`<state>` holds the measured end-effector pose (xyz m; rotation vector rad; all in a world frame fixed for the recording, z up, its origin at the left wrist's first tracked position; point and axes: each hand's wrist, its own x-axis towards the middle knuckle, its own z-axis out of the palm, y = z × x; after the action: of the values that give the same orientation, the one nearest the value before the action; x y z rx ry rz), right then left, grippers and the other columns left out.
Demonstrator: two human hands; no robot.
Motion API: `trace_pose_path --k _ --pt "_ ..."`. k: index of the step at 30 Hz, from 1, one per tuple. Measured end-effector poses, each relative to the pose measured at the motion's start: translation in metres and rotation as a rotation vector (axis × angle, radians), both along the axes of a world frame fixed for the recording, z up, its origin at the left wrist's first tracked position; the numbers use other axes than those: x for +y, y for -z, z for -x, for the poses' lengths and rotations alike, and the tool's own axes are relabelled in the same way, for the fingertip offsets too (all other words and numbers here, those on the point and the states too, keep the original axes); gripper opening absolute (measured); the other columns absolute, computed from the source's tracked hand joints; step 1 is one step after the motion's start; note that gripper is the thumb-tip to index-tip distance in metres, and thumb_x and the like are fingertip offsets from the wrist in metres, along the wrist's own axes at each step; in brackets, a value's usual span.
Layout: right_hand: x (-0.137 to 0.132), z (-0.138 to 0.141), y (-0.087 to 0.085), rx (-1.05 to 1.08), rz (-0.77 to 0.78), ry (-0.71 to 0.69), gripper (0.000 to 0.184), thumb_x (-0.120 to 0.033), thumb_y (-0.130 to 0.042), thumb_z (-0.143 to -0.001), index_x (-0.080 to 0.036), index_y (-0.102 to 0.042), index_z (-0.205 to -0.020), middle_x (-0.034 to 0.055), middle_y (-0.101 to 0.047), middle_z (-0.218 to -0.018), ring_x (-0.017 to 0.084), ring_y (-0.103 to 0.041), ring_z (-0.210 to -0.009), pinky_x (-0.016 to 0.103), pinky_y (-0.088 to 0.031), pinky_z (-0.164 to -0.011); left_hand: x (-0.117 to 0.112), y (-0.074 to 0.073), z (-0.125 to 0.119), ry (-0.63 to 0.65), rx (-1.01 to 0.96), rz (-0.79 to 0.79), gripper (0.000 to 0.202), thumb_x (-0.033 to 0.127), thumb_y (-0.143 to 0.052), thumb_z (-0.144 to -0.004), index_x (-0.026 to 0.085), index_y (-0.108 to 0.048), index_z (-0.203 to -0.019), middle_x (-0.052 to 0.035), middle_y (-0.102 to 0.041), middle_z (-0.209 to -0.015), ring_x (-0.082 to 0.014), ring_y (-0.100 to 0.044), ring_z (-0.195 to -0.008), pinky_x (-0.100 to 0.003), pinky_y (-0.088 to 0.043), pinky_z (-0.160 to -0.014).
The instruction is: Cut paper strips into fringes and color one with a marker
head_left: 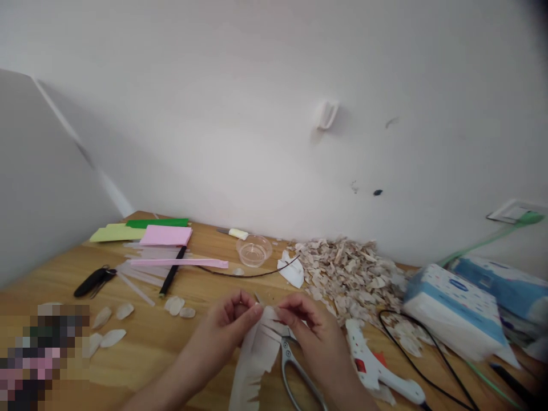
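Observation:
A white strip of thin, papery material (258, 354), its right edge cut into a jagged fringe, hangs between my hands. My left hand (237, 322) pinches its top left corner between thumb and forefinger. My right hand (314, 328) is closed, thumb against fingers, on the top right of the same strip. A pair of metal scissors (289, 365) lies under the strip and beside my right hand, its grey handles toward me and its blades mostly hidden. Thin pale petal-like pieces (174, 306) lie to the left of my hands.
A heap of dry beige flakes (349, 274) stands against the wall. At right are a white glue gun (363, 359), a black cord and a tissue pack (458, 314). A clear bowl (254, 251), pink paper (166, 235), clear sticks and black-handled keys (92, 282) lie at back left.

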<state>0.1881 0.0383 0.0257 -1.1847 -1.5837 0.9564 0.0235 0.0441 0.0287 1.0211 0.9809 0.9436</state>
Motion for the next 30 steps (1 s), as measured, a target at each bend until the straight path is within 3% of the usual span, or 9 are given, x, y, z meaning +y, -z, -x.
trace_pose_path --k 6,16,30 --pt "0.003 0.002 0.004 0.018 0.042 -0.019 0.018 -0.036 -0.054 -0.084 -0.020 -0.057 -0.076 -0.0016 -0.058 -0.072 0.013 -0.055 -0.070 0.022 -0.041 -0.065 0.004 0.006 0.000 -0.006 0.035 -0.047 0.048 0.060 -0.067 -0.059 0.018 -0.045 -0.066 0.0094 -0.040 -0.048 -0.0057 -0.033 -0.045 -0.018 -0.024 -0.044" --pt "0.007 0.010 0.007 0.008 0.040 0.031 0.028 -0.044 -0.048 -0.086 -0.019 -0.047 -0.074 0.0009 -0.059 -0.070 0.014 -0.056 -0.067 0.023 -0.042 -0.061 0.004 0.004 0.000 -0.069 0.072 -0.105 0.046 0.059 -0.065 -0.062 0.018 -0.044 -0.064 0.0089 -0.039 -0.049 -0.0065 -0.033 -0.046 -0.019 -0.024 -0.044" --pt "0.010 0.012 0.002 -0.248 -0.192 0.028 0.025 -0.036 -0.039 -0.092 -0.020 -0.049 -0.075 -0.0026 -0.054 -0.065 0.011 -0.051 -0.060 0.021 -0.037 -0.056 0.004 0.000 0.003 -0.054 0.009 0.040 0.049 0.060 -0.068 -0.056 0.018 -0.043 -0.063 0.0083 -0.043 -0.049 -0.0062 -0.037 -0.045 -0.019 -0.031 -0.046"
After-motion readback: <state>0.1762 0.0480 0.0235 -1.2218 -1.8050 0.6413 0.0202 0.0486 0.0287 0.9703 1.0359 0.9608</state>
